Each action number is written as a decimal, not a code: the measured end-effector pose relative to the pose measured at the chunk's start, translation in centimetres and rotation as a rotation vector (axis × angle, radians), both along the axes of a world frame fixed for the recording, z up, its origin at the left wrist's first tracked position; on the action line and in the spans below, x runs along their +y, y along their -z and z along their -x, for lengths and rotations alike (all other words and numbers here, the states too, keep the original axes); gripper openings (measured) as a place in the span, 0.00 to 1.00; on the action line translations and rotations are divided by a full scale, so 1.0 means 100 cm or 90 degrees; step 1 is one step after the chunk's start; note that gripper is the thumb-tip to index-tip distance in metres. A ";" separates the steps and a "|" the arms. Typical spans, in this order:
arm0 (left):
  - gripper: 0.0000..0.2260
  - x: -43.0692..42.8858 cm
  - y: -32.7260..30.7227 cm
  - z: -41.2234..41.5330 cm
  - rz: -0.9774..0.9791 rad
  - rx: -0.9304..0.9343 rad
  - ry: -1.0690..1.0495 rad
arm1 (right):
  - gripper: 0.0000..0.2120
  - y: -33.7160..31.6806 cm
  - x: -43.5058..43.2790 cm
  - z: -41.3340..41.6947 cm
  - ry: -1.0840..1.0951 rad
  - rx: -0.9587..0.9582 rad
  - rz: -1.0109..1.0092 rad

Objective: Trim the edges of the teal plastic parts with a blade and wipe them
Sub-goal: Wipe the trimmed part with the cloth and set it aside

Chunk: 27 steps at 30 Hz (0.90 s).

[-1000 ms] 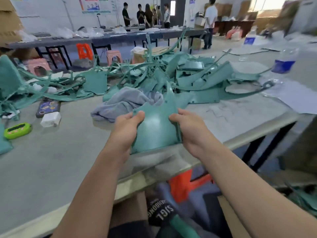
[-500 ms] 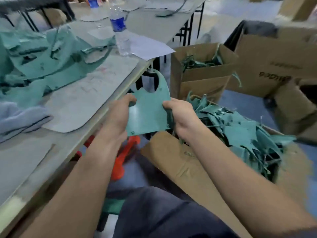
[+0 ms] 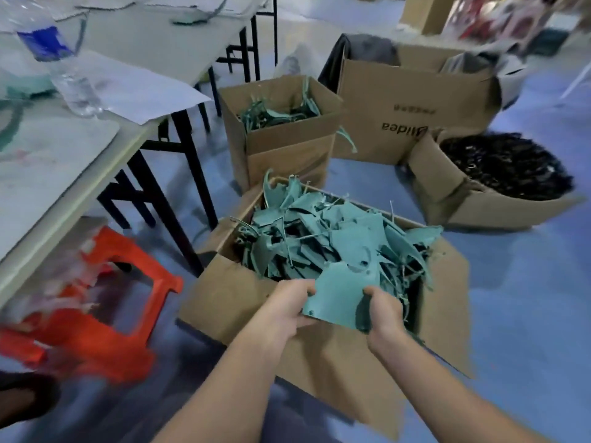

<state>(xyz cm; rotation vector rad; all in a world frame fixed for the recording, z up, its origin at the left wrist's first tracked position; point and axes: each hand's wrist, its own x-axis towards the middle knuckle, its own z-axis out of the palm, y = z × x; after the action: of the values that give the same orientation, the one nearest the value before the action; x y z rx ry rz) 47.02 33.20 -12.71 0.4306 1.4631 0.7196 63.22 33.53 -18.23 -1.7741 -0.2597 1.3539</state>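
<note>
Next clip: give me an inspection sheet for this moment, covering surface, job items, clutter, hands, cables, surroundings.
Surface: grey table at left, only partly in view.
Job's things: teal plastic part held over a nearby cardboard box piled with teal pieces; no blade or cloth seen.
Clutter: water bottle and paper sheet on the table.
Grippers: left hand and right hand each grip an edge of the part.
Cables: nothing seen.
Surroundings: blue floor, orange stool, more cardboard boxes, one with dark contents.
</note>
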 end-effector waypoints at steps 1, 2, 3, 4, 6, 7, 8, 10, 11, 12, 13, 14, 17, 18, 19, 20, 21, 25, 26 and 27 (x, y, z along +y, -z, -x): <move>0.16 0.007 -0.005 -0.020 -0.008 -0.028 0.021 | 0.04 0.000 0.004 -0.014 0.022 -0.019 -0.005; 0.17 0.015 -0.011 -0.040 -0.022 -0.053 0.049 | 0.04 -0.001 0.009 -0.029 0.048 -0.029 -0.016; 0.18 0.022 -0.020 -0.057 -0.041 -0.073 0.085 | 0.03 -0.003 0.017 -0.044 0.082 -0.024 -0.034; 0.20 0.030 -0.030 -0.071 -0.062 -0.076 0.122 | 0.03 -0.004 0.027 -0.058 0.116 0.000 -0.056; 0.29 0.045 -0.045 -0.087 -0.098 -0.043 0.171 | 0.07 -0.001 0.052 -0.078 0.152 0.050 -0.103; 0.32 0.051 -0.047 -0.090 -0.100 -0.013 0.180 | 0.11 0.006 0.061 -0.083 0.159 0.061 -0.108; 0.32 0.054 -0.046 -0.092 -0.095 0.022 0.192 | 0.15 0.017 0.066 -0.086 0.169 0.068 -0.086; 0.30 0.047 -0.038 -0.093 -0.076 0.089 0.235 | 0.20 0.047 0.060 -0.079 0.157 0.039 0.025; 0.28 0.041 -0.032 -0.093 -0.063 0.110 0.252 | 0.22 0.060 0.050 -0.071 0.127 0.000 0.087; 0.27 0.037 -0.026 -0.091 -0.056 0.122 0.261 | 0.23 0.070 0.041 -0.059 0.086 -0.041 0.135; 0.26 0.035 -0.020 -0.088 -0.052 0.132 0.265 | 0.22 0.077 0.033 -0.046 0.043 -0.085 0.166; 0.24 0.035 -0.015 -0.083 -0.049 0.141 0.263 | 0.22 0.081 0.028 -0.032 0.001 -0.124 0.174; 0.19 0.039 -0.012 -0.060 -0.034 0.152 0.201 | 0.19 0.078 0.020 0.012 -0.126 -0.142 0.148; 0.19 0.039 -0.009 -0.052 -0.030 0.159 0.175 | 0.17 0.074 0.023 0.023 -0.153 -0.128 0.133; 0.20 0.038 -0.009 -0.042 -0.030 0.171 0.143 | 0.15 0.067 0.028 0.033 -0.173 -0.104 0.113; 0.21 0.037 -0.008 -0.032 -0.035 0.186 0.107 | 0.12 0.058 0.035 0.043 -0.185 -0.075 0.088; 0.20 0.036 -0.010 -0.020 -0.044 0.202 0.067 | 0.09 0.045 0.042 0.053 -0.188 -0.046 0.060; 0.07 0.032 -0.026 0.043 -0.180 0.277 -0.060 | 0.06 -0.017 0.068 0.096 -0.215 0.042 -0.084; 0.09 0.032 -0.032 0.055 -0.200 0.309 -0.080 | 0.06 -0.032 0.073 0.102 -0.223 0.057 -0.108; 0.10 0.028 -0.041 0.072 -0.215 0.353 -0.102 | 0.05 -0.046 0.076 0.114 -0.240 0.074 -0.132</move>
<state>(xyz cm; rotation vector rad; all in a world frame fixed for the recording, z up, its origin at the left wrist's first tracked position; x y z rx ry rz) 39.83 35.96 -8.66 0.8276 1.9145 1.0369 51.81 41.10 -13.64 -1.5156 -0.6726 1.6213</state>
